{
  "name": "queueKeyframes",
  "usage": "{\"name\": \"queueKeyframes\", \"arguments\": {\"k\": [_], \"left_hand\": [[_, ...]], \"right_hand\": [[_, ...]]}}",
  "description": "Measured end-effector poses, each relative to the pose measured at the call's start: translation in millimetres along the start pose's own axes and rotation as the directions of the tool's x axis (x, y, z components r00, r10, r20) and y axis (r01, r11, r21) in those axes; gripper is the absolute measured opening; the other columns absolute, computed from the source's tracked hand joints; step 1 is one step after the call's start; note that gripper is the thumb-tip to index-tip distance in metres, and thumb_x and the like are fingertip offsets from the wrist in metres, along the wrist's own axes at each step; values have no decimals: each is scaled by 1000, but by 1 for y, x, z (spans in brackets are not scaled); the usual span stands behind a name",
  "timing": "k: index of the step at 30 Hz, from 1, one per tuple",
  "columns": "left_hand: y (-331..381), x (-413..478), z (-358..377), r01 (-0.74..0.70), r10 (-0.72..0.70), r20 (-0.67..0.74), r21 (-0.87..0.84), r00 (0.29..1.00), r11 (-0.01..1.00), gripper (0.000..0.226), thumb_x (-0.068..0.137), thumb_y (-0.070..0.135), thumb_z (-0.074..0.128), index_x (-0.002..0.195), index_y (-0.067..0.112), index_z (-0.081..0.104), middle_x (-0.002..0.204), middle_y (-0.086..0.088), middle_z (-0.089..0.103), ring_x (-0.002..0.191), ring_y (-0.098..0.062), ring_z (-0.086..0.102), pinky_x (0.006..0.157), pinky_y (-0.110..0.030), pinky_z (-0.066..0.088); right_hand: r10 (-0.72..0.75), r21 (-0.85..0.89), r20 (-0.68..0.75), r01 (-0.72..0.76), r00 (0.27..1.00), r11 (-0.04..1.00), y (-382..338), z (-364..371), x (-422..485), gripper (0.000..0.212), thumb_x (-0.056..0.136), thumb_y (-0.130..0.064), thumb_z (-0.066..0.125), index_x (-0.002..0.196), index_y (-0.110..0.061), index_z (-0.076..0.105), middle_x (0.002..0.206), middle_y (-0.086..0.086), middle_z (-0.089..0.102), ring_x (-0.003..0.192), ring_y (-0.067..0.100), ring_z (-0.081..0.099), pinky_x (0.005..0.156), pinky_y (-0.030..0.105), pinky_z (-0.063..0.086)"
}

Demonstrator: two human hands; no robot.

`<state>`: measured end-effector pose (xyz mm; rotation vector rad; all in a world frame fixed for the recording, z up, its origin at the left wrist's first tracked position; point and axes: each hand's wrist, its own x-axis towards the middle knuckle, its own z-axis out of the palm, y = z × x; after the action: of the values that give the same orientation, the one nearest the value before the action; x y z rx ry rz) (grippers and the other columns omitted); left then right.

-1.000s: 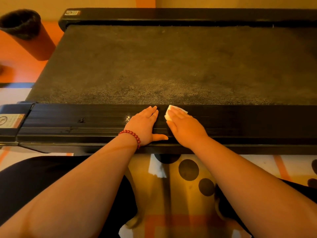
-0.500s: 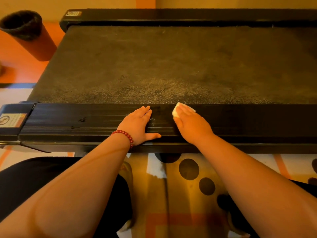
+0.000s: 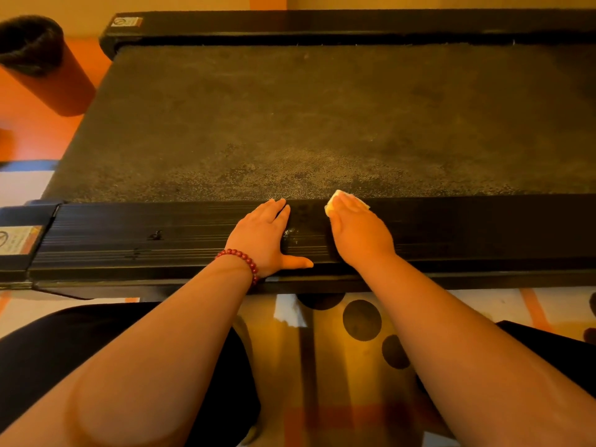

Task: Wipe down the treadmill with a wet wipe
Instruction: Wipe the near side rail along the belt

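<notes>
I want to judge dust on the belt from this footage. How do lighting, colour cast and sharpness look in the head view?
Head view: warm orange cast throughout; belt dim, darkest far right, with a paler speckled patch near the rail; wet wipe under the right hand nearly overexposed; left hand sharp, no motion blur.

Bare forearms, red bead bracelet point(image 3: 242, 259) on wrist of left hand point(image 3: 263, 235), black garment point(image 3: 45, 353) over legs.

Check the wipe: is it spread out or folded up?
Compacted, not spread: the wipe only peeks out past the right hand pressing it on the rail. Neatly folded or bunched, cannot tell.
</notes>
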<state>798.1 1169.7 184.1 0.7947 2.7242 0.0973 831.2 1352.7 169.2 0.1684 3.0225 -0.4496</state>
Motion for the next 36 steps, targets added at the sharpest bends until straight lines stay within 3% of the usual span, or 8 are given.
{"name": "queueKeyframes", "arguments": {"k": [2, 6, 12, 16, 19, 24, 30, 36], "left_hand": [[-1, 0, 1, -10, 10, -14, -7, 1000, 1000, 116, 69, 80, 52, 153, 13, 9, 161, 0, 5, 147, -18, 3, 118, -33, 7], [-4, -2, 3, -37, 36, -29, -19, 999, 999, 113, 71, 79, 51, 153, 14, 9, 161, 0, 4, 147, -17, 1, 118, -33, 7], [-21, -7, 0, -74, 73, -31, -20, 997, 997, 110, 73, 78, 50, 153, 15, 9, 161, 1, 4, 147, -15, 0, 120, -33, 8], [-26, -12, -2, -97, 97, -14, -17, 995, 995, 107, 76, 75, 51, 153, 14, 8, 161, 1, 3, 147, -15, 0, 118, -31, 5], [-29, -15, -2, -108, 108, 11, -20, 994, 994, 106, 77, 74, 52, 153, 14, 7, 161, 1, 2, 147, -15, 0, 118, -31, 5], [-31, -18, 0, -109, 109, 7, 7, 994, 994, 105, 78, 74, 50, 153, 14, 8, 161, 1, 3, 147, -15, 1, 119, -32, 7], [-30, -18, 2, -88, 87, 16, 12, 996, 996, 105, 78, 74, 48, 153, 13, 7, 161, 0, 3, 147, -15, 1, 120, -34, 8], [-26, -21, 2, -68, 68, 21, 30, 997, 997, 103, 79, 73, 47, 153, 14, 6, 161, 0, 2, 147, -16, 1, 118, -34, 8]], "right_hand": [[-41, 7, -11, 41, 999, 999, -12, 4, 1, 40, 104, -32, 25, 136, -14, 41, 142, 5, 42, 130, 22, 43, 95, 36, 41], [-254, 31, 219, 254, 942, 967, -14, -2, 0, 49, 106, -27, 22, 153, -16, 17, 161, 0, 14, 147, 15, 16, 116, 36, 25], [-28, -95, 94, 37, 995, 995, -9, -11, -6, 41, 103, -15, 32, 144, -11, 32, 152, 6, 30, 141, 20, 30, 106, 32, 35], [-169, -15, 164, 174, 972, 985, -40, -7, -14, 46, 106, -25, 24, 151, -15, 25, 159, 3, 22, 142, 19, 29, 107, 34, 32], [-131, -23, 216, 139, 968, 990, -35, -9, -21, 48, 106, -24, 24, 153, -18, 19, 161, 0, 16, 144, 18, 25, 111, 33, 27], [72, -76, 21, -70, 997, 995, -26, -12, -27, 31, 101, -11, 38, 132, -12, 41, 133, 6, 46, 112, 20, 54, 83, 30, 44], [-211, 13, 230, 214, 950, 977, -36, -5, -37, 48, 105, -21, 30, 152, -16, 22, 159, 2, 20, 142, 22, 30, 111, 38, 32], [43, -128, 76, -33, 996, 991, -31, -5, -39, 40, 100, -13, 40, 140, -13, 34, 143, 7, 40, 121, 22, 50, 87, 30, 43]]}}
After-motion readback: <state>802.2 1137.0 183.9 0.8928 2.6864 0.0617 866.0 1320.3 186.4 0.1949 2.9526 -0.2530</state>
